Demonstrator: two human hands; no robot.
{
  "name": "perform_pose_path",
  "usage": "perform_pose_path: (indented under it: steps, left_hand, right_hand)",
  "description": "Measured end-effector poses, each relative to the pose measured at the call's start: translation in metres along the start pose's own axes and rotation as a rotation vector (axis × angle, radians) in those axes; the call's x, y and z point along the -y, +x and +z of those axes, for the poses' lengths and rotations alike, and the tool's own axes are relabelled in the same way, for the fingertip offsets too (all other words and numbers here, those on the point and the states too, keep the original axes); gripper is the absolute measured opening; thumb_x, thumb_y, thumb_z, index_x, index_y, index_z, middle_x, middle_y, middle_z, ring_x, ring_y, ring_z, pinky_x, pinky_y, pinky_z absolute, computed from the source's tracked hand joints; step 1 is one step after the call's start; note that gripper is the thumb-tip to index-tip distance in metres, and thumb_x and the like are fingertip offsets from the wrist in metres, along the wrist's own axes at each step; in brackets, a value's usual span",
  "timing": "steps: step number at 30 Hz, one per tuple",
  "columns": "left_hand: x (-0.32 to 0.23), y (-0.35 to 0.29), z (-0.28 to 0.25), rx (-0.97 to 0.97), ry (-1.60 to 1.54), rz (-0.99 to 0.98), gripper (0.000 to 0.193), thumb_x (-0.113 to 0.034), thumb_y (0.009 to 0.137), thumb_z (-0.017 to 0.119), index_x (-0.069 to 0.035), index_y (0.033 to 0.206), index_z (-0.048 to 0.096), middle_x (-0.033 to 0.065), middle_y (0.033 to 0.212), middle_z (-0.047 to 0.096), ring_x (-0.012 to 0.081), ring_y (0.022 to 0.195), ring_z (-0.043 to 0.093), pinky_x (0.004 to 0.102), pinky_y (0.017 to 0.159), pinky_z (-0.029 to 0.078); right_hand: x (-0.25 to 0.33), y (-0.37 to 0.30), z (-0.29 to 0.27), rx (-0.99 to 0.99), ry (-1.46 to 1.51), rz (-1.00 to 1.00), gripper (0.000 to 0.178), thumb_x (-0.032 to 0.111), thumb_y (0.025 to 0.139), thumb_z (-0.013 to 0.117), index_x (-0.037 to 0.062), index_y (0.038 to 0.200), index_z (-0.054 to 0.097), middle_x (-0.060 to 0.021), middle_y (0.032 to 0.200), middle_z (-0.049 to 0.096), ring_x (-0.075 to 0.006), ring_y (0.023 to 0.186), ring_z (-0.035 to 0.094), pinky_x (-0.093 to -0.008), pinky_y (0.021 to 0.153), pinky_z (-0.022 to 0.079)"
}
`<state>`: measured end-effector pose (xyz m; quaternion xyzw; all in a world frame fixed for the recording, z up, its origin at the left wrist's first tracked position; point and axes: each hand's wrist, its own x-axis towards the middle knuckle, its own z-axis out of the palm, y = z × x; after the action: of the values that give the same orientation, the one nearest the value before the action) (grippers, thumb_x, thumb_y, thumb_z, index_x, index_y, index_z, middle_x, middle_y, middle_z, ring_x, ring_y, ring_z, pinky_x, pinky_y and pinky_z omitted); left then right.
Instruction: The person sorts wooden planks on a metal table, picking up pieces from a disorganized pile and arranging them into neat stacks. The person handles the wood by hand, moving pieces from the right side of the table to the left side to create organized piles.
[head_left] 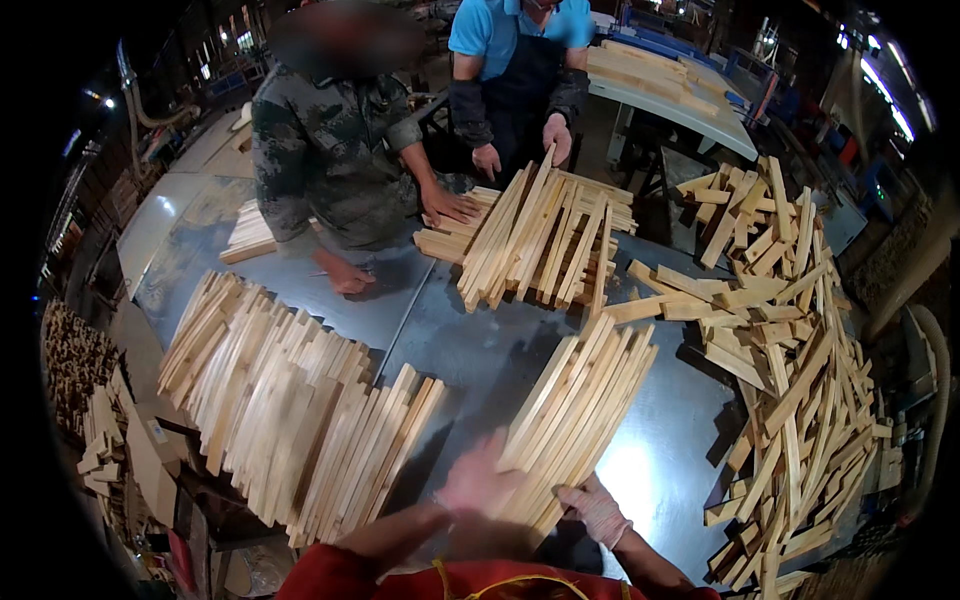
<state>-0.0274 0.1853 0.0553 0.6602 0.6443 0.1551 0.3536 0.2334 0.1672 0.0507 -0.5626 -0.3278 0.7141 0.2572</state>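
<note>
In front of me a bundle of pale wooden strips (pixel 590 400) lies side by side on the metal table, slanting away to the right. My left hand (pixel 482 475) is at the bundle's near left side, smeared by motion, so its fingers cannot be made out. On the opposite near side, my right hand (pixel 597 508), in a light glove, grips the edge of the strips with the thumb over them. To my left, a long row of wooden strips (pixel 290 400) stands packed closely together on the table.
Across the metal table (pixel 430 335), a person in camouflage (pixel 330 160) and a person in blue (pixel 520 90) handle another stack of strips (pixel 545 235). A large jumbled heap of wood pieces (pixel 790 380) fills the right side. Boards lie on a far table (pixel 670 95).
</note>
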Motion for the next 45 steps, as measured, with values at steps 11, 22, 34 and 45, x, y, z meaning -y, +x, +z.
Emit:
perform_pose_path:
  steps: [11, 22, 34, 45]
  left_hand:
    - [-0.047, 0.319, -0.146, -0.084, -0.203, 0.300, 0.089, -0.050, 0.087, 0.078, 0.005, 0.151, 0.047, 0.0257, 0.128, 0.070, 0.0407, 0.120, 0.067, 0.0437, 0.106, 0.052]
    - [-0.012, 0.333, -0.164, -0.454, 0.374, 0.282, 0.059, -0.034, 0.088, 0.074, 0.000, 0.135, 0.058, 0.0227, 0.124, 0.069, 0.0419, 0.116, 0.065, 0.0517, 0.097, 0.052]
    - [0.061, 0.101, 0.034, -0.173, 0.338, 0.273, 0.067, -0.039, 0.081, 0.075, -0.008, 0.138, 0.058, 0.0157, 0.146, 0.052, 0.0379, 0.138, 0.045, 0.0562, 0.119, 0.034]
    - [0.062, 0.095, 0.050, -0.247, 0.477, 0.322, 0.062, -0.041, 0.084, 0.072, -0.011, 0.136, 0.057, 0.0113, 0.141, 0.052, 0.0345, 0.138, 0.045, 0.0545, 0.121, 0.031]
  right_hand:
    - [0.241, 0.195, -0.027, -0.134, -0.088, -0.437, 0.069, 0.030, 0.095, 0.076, 0.0043, 0.151, 0.046, -0.0095, 0.121, 0.067, -0.0186, 0.102, 0.065, -0.0337, 0.079, 0.056]
    - [0.198, 0.256, -0.005, -0.432, -0.068, -0.573, 0.063, 0.014, 0.101, 0.066, -0.0028, 0.158, 0.044, -0.0117, 0.137, 0.063, -0.0192, 0.123, 0.060, -0.0330, 0.105, 0.048]
    - [0.001, 0.167, -0.020, -0.592, -1.404, -0.721, 0.055, 0.036, 0.085, 0.072, 0.0113, 0.134, 0.064, -0.0099, 0.141, 0.058, -0.0350, 0.136, 0.048, -0.0520, 0.119, 0.035]
    - [-0.008, 0.164, -0.024, -0.577, -1.395, -0.675, 0.058, 0.046, 0.091, 0.062, 0.0139, 0.139, 0.061, -0.0059, 0.147, 0.054, -0.0313, 0.143, 0.041, -0.0492, 0.125, 0.025]
